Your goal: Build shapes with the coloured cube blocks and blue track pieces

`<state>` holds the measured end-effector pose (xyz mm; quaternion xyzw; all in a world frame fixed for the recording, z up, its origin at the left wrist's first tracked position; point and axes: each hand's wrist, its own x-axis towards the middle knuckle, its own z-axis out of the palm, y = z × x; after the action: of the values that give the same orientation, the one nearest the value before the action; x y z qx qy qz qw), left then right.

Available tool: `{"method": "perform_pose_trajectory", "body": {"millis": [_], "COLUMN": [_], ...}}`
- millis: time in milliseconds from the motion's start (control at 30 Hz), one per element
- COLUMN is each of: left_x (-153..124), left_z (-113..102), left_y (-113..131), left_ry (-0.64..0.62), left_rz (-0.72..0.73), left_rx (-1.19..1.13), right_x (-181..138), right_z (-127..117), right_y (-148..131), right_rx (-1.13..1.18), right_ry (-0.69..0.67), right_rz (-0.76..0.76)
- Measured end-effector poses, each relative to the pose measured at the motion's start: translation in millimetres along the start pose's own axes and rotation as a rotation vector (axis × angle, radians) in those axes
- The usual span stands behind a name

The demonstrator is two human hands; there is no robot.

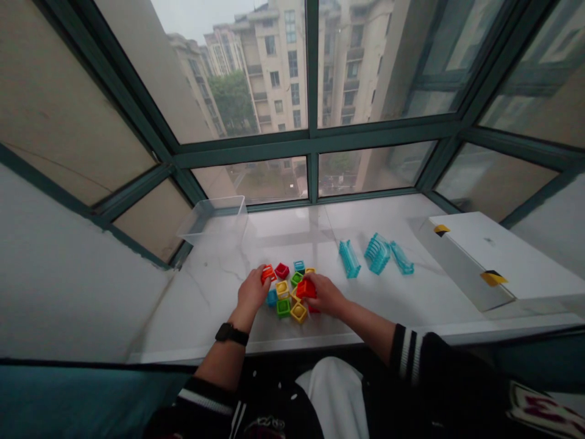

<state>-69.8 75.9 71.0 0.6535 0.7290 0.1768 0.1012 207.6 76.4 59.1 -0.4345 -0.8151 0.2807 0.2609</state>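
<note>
Right hand (pixel 323 294) clamped on a red plastic square block (pixel 306 288), left hand (pixel 252 290) clamped on an orange plastic square block (pixel 269 274); hands apart, either side of the multicoloured plastic block pile (pixel 284 291) on the white marble bench (pixel 205 311).

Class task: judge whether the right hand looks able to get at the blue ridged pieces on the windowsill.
Probably yes: the right hand sits on a red block, and no other thing stands between it and the blue pieces.
</note>
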Motion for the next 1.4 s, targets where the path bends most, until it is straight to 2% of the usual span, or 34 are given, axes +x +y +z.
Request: {"method": "perform_pose_trajectory", "body": {"millis": [133, 200, 367, 467, 600, 700, 900, 1100, 1300, 1400], "left_x": [19, 17, -7, -20, -23, -17, 1, 12, 7, -2], "left_z": [10, 9, -6, -10, -3, 8, 42, 73, 76, 73], "left_y": [7, 8, 6, 8, 20, 35, 55, 50, 32, 23], "left_ry": [-0.178, -0.199, 0.017, 0.093, 0.177, 0.222, 0.12, 0.056, 0.038, -0.017], "left_rz": [0.019, 0.022, 0.074, 0.137, 0.225, 0.318, 0.44, 0.343, 0.328, 0.312], "left_rx": [0.046, 0.014, -0.038, -0.053, -0.132, -0.201, -0.3, -0.31, -0.234, -0.296], "right_x": [23, 26, 12, 5, 5, 10, 12, 6, 17, 34], "right_z": [25, 29, 13, 3, 4, 8, 7, 6, 18, 23], "right_y": [-1, 2, 18, 31, 42, 46, 49, 56, 57, 54], "right_rx": [-0.171, -0.21, -0.146, -0.125, -0.149, -0.146, -0.064, 0.068, 0.283, 0.281], "right_ry": [-0.052, -0.062, -0.057, -0.073, -0.145, -0.147, -0.07, 0.061, 0.136, 0.154], "right_rz": [-0.037, -0.052, -0.04, 0.004, 0.053, 0.073, 0.032, -0.024, -0.01, -0.024]}}
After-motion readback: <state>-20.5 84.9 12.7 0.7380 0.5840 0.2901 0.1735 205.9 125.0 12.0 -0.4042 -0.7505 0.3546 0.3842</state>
